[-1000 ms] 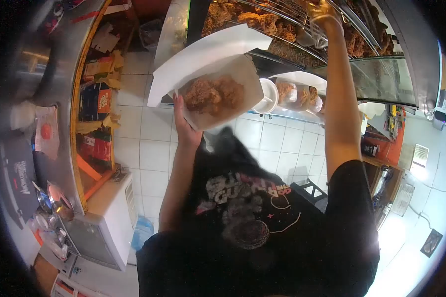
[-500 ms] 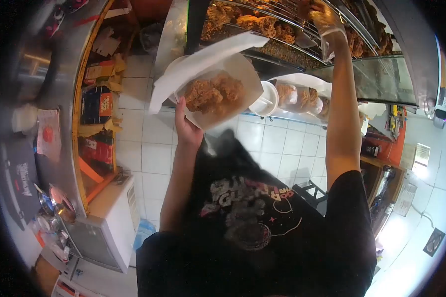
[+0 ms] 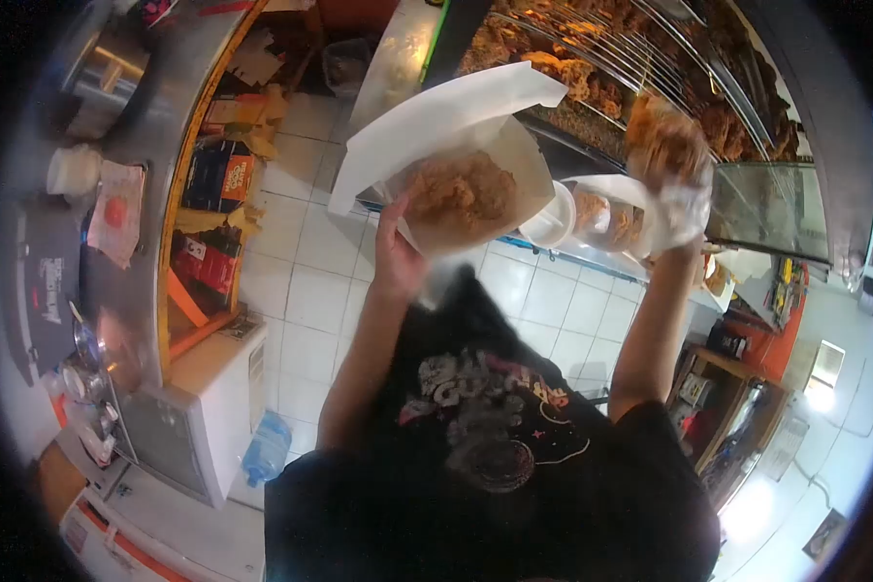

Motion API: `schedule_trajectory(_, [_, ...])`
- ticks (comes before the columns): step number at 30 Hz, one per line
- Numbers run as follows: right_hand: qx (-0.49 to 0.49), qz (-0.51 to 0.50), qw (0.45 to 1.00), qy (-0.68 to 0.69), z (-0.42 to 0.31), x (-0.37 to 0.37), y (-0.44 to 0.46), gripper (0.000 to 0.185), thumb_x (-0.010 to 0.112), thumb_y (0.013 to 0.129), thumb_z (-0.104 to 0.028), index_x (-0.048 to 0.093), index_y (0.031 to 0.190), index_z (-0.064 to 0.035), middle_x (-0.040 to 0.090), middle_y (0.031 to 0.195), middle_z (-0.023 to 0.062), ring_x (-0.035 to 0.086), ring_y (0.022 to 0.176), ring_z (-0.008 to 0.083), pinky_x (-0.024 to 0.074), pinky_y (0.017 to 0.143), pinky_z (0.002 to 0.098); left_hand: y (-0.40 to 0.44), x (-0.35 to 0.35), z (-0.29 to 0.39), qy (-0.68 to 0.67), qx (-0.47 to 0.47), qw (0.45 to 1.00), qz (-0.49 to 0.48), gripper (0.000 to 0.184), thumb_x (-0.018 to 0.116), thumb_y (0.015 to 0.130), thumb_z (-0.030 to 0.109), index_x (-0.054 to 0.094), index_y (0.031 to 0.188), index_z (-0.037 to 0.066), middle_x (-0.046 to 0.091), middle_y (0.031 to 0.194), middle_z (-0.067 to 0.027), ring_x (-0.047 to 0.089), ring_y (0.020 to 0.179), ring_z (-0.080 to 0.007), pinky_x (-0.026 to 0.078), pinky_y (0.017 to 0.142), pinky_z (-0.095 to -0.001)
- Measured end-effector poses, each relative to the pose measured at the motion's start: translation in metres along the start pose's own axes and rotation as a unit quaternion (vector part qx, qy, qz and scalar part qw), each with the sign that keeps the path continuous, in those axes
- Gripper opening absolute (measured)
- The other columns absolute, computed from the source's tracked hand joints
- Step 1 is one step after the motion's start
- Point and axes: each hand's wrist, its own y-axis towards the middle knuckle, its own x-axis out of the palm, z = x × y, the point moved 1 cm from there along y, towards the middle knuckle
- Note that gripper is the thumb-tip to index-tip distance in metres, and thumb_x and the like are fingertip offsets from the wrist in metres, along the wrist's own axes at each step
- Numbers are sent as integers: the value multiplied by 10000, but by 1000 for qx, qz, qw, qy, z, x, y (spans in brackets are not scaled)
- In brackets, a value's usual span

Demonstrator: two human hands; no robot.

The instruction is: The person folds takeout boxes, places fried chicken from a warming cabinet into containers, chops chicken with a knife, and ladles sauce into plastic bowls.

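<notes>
My left hand (image 3: 398, 254) holds a white paper box (image 3: 529, 175) by its near left edge, with its lid flap up. Pieces of fried chicken (image 3: 464, 191) lie inside the box. To the right, my right hand (image 3: 684, 209), in a clear plastic glove, grips a piece of fried chicken (image 3: 664, 141), both blurred by motion. That piece is in front of the open display warmer, whose wire racks (image 3: 621, 58) bear more fried chicken.
A white round container (image 3: 551, 221) and packed chicken (image 3: 623, 221) stand on a ledge below the warmer. On the left are a steel counter (image 3: 165, 107) and shelved boxes (image 3: 218, 175). A blue water jug (image 3: 268, 448) is on the tiled floor.
My right hand has come down out of the warmer, toward my body, with a piece of chicken in it. The view has shifted, and the box in my left hand appears farther right.
</notes>
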Motion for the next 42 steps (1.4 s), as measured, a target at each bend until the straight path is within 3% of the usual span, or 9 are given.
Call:
schedule_trajectory(6, [-52,-280,740,-609,33,85,-25,583,746,801,-376,556,1266,-80,605,1227,154,627,1061,259,520,937,367,3,-1,0,-12,-26,999,-18,521,547,943,320,455,1376,45,531,1355,-89,495,1271,-265,399,1079,-451])
schedule_trajectory(13, [-92,-155,832,-525,10,90,-15,373,691,833,-39,595,1193,-43,665,1135,94,648,1031,200,522,877,309,0,-9,4,-48,-21,999,14,535,544,908,286,428,1389,82,529,1335,-98,503,1252,-276,438,1033,-461])
schedule_trajectory(19, [-331,146,577,-732,33,-7,85,445,650,911,-247,533,1327,-143,682,1090,89,668,976,235,537,879,371,-3,-26,14,68,40,997,16,585,568,875,300,421,1384,55,523,1329,-112,511,1239,-281,451,1026,-459])
schedule_trajectory(21, [-154,93,464,-867,28,-38,147,644,653,879,-162,392,1460,-70,419,1471,196,403,1354,319,348,1112,488,-2,-33,18,-20,9,999,36,620,582,861,306,407,1395,45,517,1336,-120,509,1240,-288,447,1033,-464])
schedule_trajectory(30, [-86,-66,307,-945,27,-147,268,481,644,897,-238,513,1352,-153,552,1326,104,558,1197,260,495,938,365,-22,-35,14,5,18,998,62,695,597,828,308,365,1427,42,488,1362,-151,481,1271,-325,438,1051,-480])
schedule_trajectory(33, [-377,-142,-49,-914,51,-373,368,430,641,903,-263,553,1315,-180,596,1278,74,609,1144,240,544,880,324,-20,-32,10,-11,9,999,35,707,601,820,303,357,1431,41,486,1368,-147,483,1270,-325,434,1056,-479])
schedule_trajectory(36, [-200,-20,168,-965,25,-122,182,451,627,916,-303,536,1326,-139,609,1246,60,614,1107,266,527,923,344,-15,-27,5,-4,12,999,35,687,593,828,308,370,1421,43,497,1358,-148,491,1263,-324,431,1057,-476])
schedule_trajectory(38, [-60,172,644,-743,8,-19,106,409,608,921,-298,556,1258,-74,622,1174,112,619,1027,314,517,888,395,-12,-26,1,15,20,998,53,643,568,853,304,385,1412,44,509,1351,-141,502,1253,-318,433,1054,-476])
schedule_trajectory(42, [-320,48,479,-816,7,27,36,291,604,893,-234,602,1105,-34,594,1055,234,597,951,390,511,812,466,-5,-14,-4,9,17,998,66,605,547,878,304,396,1409,56,517,1349,-125,504,1255,-308,432,1054,-472])
